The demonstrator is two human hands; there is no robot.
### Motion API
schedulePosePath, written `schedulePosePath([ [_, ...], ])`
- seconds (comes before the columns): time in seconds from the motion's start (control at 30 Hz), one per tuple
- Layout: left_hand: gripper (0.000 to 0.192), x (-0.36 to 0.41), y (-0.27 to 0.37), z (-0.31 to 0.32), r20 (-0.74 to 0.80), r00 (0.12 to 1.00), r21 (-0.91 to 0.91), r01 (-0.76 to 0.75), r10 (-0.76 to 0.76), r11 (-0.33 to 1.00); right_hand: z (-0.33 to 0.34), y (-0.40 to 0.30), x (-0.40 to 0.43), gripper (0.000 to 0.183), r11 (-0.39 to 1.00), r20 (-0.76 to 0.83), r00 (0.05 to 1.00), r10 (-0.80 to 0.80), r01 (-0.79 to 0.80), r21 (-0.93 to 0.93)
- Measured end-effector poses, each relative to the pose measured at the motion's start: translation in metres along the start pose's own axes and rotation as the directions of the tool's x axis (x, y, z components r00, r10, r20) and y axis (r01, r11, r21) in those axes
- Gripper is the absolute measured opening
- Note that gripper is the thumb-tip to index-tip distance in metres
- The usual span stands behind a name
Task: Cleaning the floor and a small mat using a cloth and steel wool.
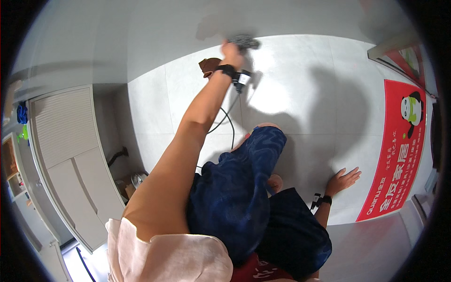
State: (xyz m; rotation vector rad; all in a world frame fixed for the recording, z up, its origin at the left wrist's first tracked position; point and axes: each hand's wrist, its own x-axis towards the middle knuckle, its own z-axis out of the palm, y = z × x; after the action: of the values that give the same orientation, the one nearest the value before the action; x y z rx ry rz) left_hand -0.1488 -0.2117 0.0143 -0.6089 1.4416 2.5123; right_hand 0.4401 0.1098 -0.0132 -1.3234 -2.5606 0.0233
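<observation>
My left hand (232, 54) reaches to the top middle, closed around a dark grey, fuzzy cloth-like thing (245, 41) blurred by motion. It is beside the foot of a grey upright surface, where the pale floor tiles end. A brown cloth-like item (210, 67) lies on the floor just left of that hand. My right hand (344, 181) is at the right with its fingers spread, holding nothing, over or on the tiles; contact cannot be told. Black wrist straps with small devices are on both wrists; a dark cable (232, 123) hangs below the left one.
A red printed mat (391, 151) with a panda picture lies at the right. The grey upright surface (158, 38) borders the floor above. A white cabinet (67, 141) stands at the left, beside a recess holding a metal bowl-like item (138, 179). My legs in blue shorts (229, 197) are folded below.
</observation>
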Motion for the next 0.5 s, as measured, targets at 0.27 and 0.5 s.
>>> schedulePosePath([
  [0.27, 0.035, 0.013, 0.053, -0.037, 0.201, 0.963, 0.424, -0.251, 0.18, 0.87, -0.012, -0.001, 0.003, 0.06, 0.996, 0.061, 0.997, 0.039, -0.044, 0.083],
  [0.5, 0.034, -0.074, -0.011, 0.098, 0.094, 0.994, 0.111, 0.047, -0.057, 0.993, -0.023, 0.032, -0.004, 0.059, 0.996, 0.046, 0.996, 0.08, -0.079, -0.034],
])
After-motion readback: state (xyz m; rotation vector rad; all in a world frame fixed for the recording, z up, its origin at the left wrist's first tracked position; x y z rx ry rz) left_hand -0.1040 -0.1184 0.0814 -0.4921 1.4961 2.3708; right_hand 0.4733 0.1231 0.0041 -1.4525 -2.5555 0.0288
